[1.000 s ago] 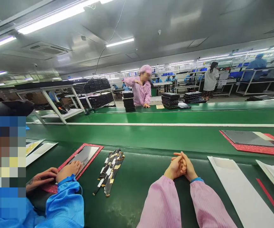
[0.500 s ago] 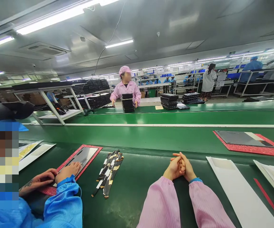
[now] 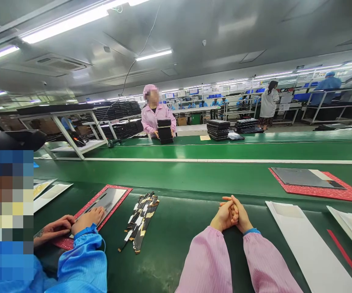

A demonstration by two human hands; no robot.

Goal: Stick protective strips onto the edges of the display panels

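Pink striped sleeves, dark green bench, red mat

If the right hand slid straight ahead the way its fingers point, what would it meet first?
The right hand is clasped with the left hand, so it would press into that first. Past it lies bare dark bench mat, then probably the green conveyor belt.

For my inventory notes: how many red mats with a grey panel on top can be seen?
2. One red mat lies at the left, under a co-worker's hand; the other red mat is on the green belt at the right. More may be out of view.
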